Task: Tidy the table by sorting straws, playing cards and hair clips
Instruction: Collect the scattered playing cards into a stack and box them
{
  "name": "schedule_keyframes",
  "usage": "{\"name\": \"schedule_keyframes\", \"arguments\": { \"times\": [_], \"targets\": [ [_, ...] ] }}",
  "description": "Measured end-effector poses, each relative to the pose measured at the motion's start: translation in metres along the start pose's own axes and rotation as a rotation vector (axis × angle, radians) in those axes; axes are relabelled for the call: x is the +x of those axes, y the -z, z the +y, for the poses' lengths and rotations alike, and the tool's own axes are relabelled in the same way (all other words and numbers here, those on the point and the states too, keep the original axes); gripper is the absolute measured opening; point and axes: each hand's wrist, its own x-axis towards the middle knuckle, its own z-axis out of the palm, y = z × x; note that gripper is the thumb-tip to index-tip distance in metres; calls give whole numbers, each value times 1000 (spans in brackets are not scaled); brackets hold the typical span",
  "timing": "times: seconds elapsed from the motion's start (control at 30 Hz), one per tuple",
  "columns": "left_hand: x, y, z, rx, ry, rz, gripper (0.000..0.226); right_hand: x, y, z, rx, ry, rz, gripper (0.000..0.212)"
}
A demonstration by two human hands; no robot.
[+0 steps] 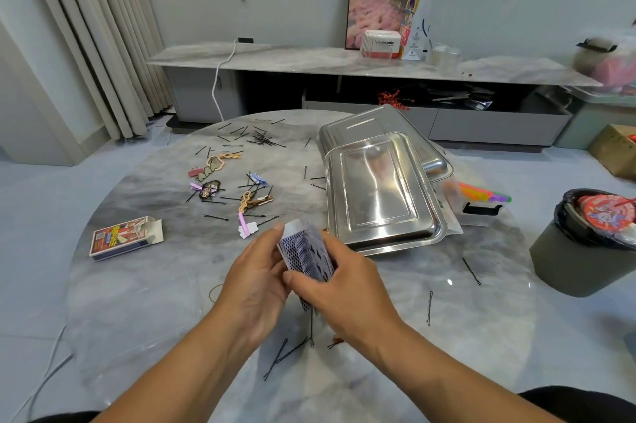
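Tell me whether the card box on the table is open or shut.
Open: the card box lies flat with its end flap folded out on the right.

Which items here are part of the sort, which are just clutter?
Job: cards held by left hand and right hand; card box; clips; straws; trays.
Clutter: bin; picture; cable.

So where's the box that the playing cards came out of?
The card box lies on the left side of the round table with its flap open, to the left of both hands and nearer the person than the scattered hair clips.
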Motion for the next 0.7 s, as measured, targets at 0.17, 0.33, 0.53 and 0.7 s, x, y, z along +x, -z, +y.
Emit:
{"name": "schedule_keyframes", "arguments": {
  "times": [0.17, 0.33, 0.53, 0.7],
  "targets": [
    [1, 3, 6, -34, 49, 24, 37, -2, 5, -3, 49, -1, -20, 51],
    [3, 3, 5, -39, 8, 56, 46, -3, 8, -6, 135, -9, -35, 33],
    [1, 2, 5, -3, -9, -30, 42, -3, 6, -5, 80, 10, -30, 44],
    [3, 5, 7, 25, 15, -2, 25, -3, 6, -4, 62, 4, -38, 41]
  ]
}}
